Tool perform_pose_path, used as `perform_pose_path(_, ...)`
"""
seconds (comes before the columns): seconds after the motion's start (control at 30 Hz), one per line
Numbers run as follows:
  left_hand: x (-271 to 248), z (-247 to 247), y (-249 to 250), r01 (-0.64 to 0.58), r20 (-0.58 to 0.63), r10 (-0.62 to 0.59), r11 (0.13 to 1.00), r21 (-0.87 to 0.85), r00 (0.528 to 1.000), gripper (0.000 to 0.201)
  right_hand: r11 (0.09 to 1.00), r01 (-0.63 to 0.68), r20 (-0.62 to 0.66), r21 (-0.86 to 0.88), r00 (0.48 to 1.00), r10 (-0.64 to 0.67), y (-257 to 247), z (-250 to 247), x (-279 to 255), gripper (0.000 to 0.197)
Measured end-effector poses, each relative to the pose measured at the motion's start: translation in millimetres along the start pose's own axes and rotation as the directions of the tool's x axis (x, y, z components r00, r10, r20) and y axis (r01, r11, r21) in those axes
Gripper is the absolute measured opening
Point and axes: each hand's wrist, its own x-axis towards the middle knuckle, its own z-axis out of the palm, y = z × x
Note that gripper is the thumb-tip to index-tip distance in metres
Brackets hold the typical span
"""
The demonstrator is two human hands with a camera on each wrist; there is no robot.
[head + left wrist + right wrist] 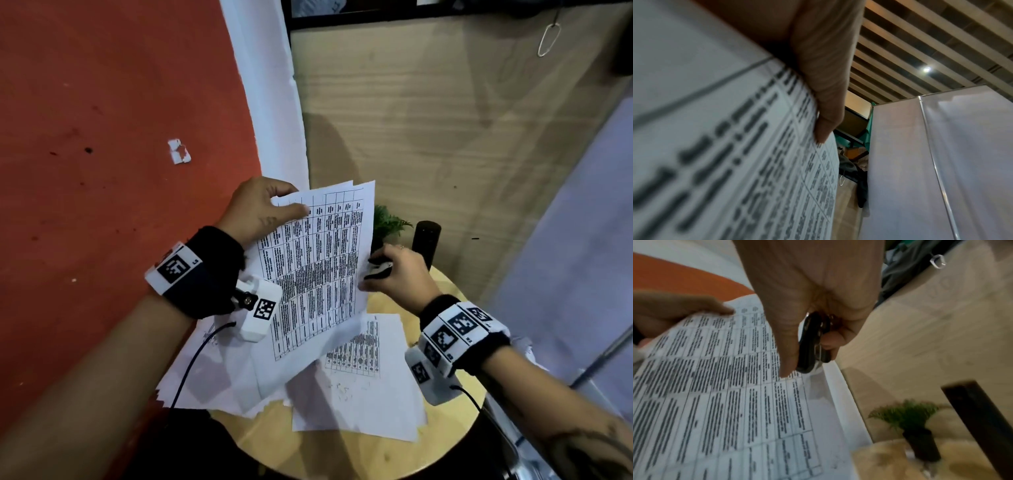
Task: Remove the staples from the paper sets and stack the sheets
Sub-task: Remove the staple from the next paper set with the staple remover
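While the paper set [315,267] is up in the air above the little round table [387,455], it's getting held at two spots: the left hand [260,209] pinches the far corner with the thumb on the printed side, and the right hand [397,270] sits at the right edge, about halfway down. The right hand is also curled around a black staple remover [812,344], tucked between thumb and fingers, with the thumb tip resting on the page. I honestly can't spot the staple itself in any view; it's too small or it's hidden under a thumb.

My read: this is the in-between step, lining up the set and hunting for the stapled corner, not the actual pull yet. The far edge looks like more than one sheet fanned slightly, so I'd guess they're still joined, but can't swear to it.

Next move probably needs the remover's teeth brought to whichever corner has the staple, with the left hand keeping the sheets taut so nothing tears.

Below, loose sheets [356,377] lie in a messy spread on the table, so the stacking part clearly needs tidying. A small plant [388,222] and a dark cylinder [426,240] stand at the table's far side, close to the right hand.
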Motion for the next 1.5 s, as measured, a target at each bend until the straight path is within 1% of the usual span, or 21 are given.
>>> perform_pose_path(0.07,0,1,-4,0.016,0.044,-0.014,0.999,-0.043,0.999,0.009,0.960,-0.080,0.071,0.268,0.995,0.063,2,-2,-1,0.036)
perform_pose_path(0.13,1,2,-7,0.031,0.110,-0.023,0.997,-0.072,0.994,0.005,0.829,-0.175,0.195,0.531,0.977,0.081,1,-6,-2,0.033)
perform_pose_path(0.23,3,3,-11,0.071,0.241,-0.045,0.992,-0.101,0.969,0.004,0.711,-0.295,0.377,0.639,0.925,0.045,3,-9,1,0.047)
perform_pose_path(0.33,5,2,-16,0.079,0.286,-0.041,0.989,-0.123,0.957,0.014,0.634,-0.366,0.475,0.681,0.880,-0.003,5,-11,5,0.040)
perform_pose_path(0.43,7,1,-20,0.080,0.272,-0.041,0.988,-0.134,0.961,0.013,0.594,-0.351,0.467,0.724,0.883,-0.048,4,-14,7,0.046)
perform_pose_path(0.5,8,-5,-26,0.064,0.241,-0.038,0.993,-0.101,0.970,0.017,0.572,-0.329,0.439,0.752,0.897,-0.061,4,-17,9,0.042)
perform_pose_path(0.53,8,-12,-32,0.057,0.220,-0.041,0.996,-0.067,0.975,0.020,0.564,-0.318,0.421,0.762,0.905,-0.059,5,-19,10,0.047)
perform_pose_path(0.63,7,-45,-55,0.106,0.054,-0.104,0.993,-0.044,0.993,0.040,0.539,-0.283,0.345,0.793,0.938,-0.015,11,-27,14,0.074)
perform_pose_path(0.7,-2,-51,-75,0.192,-0.085,-0.211,0.963,-0.189,0.974,0.051,0.483,-0.272,0.301,0.833,0.954,0.018,17,-32,15,0.083)
perform_pose_path(0.77,-20,-34,-94,0.286,-0.037,-0.321,0.885,-0.366,0.946,0.062,0.410,-0.271,0.276,0.871,0.960,0.050,19,-29,13,0.077)
perform_pose_path(0.83,-34,-5,-113,0.370,0.070,-0.375,0.838,-0.402,0.924,0.092,0.356,-0.285,0.276,0.890,0.958,0.077,19,-20,10,0.067)
perform_pose_path(0.87,-40,9,-118,0.365,0.085,-0.364,0.832,-0.418,0.927,0.098,0.339,-0.297,0.283,0.893,0.955,0.093,19,-14,9,0.066)
perform_pose_path(0.97,-51,37,-118,0.328,0.026,-0.364,0.801,-0.501,0.931,0.090,0.302,-0.331,0.283,0.894,0.940,0.193,25,8,7,0.087)
perform_pose_path(1.03,-54,45,-113,0.287,-0.049,-0.368,0.794,-0.536,0.929,0.099,0.280,-0.357,0.287,0.891,0.921,0.263,33,21,6,0.097)
perform_pose_path(1.1,-60,51,-109,0.244,-0.083,-0.339,0.807,-0.538,0.937,0.100,0.256,-0.373,0.291,0.892,0.907,0.305,41,35,6,0.092)
perform_pose_path(1.13,-62,53,-111,0.240,-0.081,-0.331,0.812,-0.531,0.940,0.092,0.246,-0.391,0.306,0.887,0.897,0.320,43,42,6,0.088)
perform_pose_path(1.2,-64,56,-120,0.257,-0.064,-0.333,0.825,-0.504,0.941,0.066,0.254,-0.424,0.328,0.869,0.879,0.347,48,55,7,0.064)
perform_pose_path(1.27,-62,55,-139,0.278,-0.077,-0.344,0.854,-0.441,0.936,0.058,0.266,-0.458,0.354,0.848,0.863,0.359,49,64,7,0.035)
perform_pose_path(1.37,-60,41,-181,0.377,-0.079,-0.430,0.854,-0.359,0.900,0.061,0.330,-0.515,0.409,0.791,0.847,0.341,61,76,9,0.020)
perform_pose_path(1.43,-58,26,-211,0.457,-0.074,-0.497,0.839,-0.296,0.865,0.058,0.376,-0.552,0.418,0.745,0.824,0.382,78,80,6,0.010)
perform_pose_path(1.5,-60,11,-244,0.542,-0.079,-0.566,0.814,-0.209,0.820,0.051,0.411,-0.608,0.419,0.679,0.781,0.462,104,88,-3,0.013)
